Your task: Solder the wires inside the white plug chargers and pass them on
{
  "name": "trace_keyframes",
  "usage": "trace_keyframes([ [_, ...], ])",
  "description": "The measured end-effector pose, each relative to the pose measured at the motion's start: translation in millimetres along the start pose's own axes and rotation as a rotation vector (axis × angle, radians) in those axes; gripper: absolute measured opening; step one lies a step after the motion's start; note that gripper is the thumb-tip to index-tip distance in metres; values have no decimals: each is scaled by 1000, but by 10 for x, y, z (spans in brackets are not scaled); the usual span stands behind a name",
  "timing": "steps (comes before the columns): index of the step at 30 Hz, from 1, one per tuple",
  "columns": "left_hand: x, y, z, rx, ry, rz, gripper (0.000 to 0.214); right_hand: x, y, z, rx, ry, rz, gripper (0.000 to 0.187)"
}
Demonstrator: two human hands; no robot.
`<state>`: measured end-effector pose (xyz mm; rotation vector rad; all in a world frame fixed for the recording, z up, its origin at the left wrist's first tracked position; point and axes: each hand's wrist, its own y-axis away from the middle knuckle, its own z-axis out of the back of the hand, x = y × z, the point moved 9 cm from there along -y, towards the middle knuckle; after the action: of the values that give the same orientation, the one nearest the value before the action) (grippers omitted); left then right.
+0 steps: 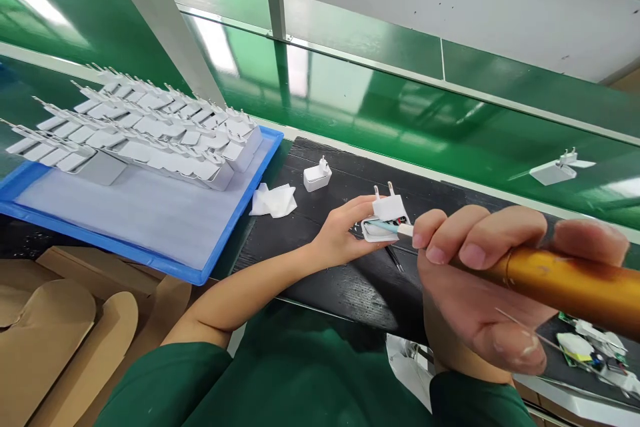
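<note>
My left hand (336, 232) is closed around a white plug adapter (386, 207), whose two metal pins point up and whose housing stands open, with a bit of red and black inside. My right hand (480, 267) grips a gold-coloured, pen-like tool (565, 283). The tool's pale bluish tip reaches into the open housing; its exact contact is hard to make out. Black tweezers (395, 258) lie on the dark mat just below the adapter. Another white adapter (317, 175) sits farther back on the mat, beside a crumpled white cloth (273, 201).
At left, a blue-rimmed tray (220, 240) carries rows of several white adapter housings (165, 127). Brown cardboard (60, 340) is below it. One white adapter (555, 170) lies on the green surface at right. Circuit boards (595, 353) are at lower right.
</note>
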<state>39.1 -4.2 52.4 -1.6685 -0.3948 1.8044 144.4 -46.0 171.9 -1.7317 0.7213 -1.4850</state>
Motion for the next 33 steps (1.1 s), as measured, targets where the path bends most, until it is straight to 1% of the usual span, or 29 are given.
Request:
trace_keyframes([
  [2,13,-5,6,-8,3,17,43,-15,17,10,-26,7,-10,52],
  [4,78,-10,1,2,8,89,42,-25,31,34,-56,-2,-15,55],
  [6,220,-4,-12,35,0,235,44,-27,33,58,-71,-32,-12,58],
  [9,464,39,-26,109,-18,465,45,-99,11,87,-56,-45,-65,55],
  [10,528,50,-24,133,-25,513,43,-132,-2,102,-53,-42,-81,53],
  [12,633,58,1,174,-84,564,41,-187,-33,146,-55,-38,-80,49],
  [15,754,54,86,250,-287,587,43,-274,-65,268,-90,-20,-51,45],
  [18,805,45,150,395,-441,580,33,-364,-41,456,-125,30,-49,50],
  [20,808,38,187,485,-473,581,24,-411,13,624,-155,71,-63,54],
  [23,808,30,187,563,-406,594,28,-446,125,900,-208,131,-56,60],
  [25,812,-7,164,526,-320,574,31,-449,201,1085,-253,159,-15,62],
  [28,842,-67,110,409,-188,515,38,-458,305,1361,-352,186,51,56],
  [31,891,-66,21,374,-83,493,29,-479,362,1551,-408,202,74,48],
  [33,911,-60,-1,367,-89,488,23,-496,373,1612,-415,205,56,44],
])
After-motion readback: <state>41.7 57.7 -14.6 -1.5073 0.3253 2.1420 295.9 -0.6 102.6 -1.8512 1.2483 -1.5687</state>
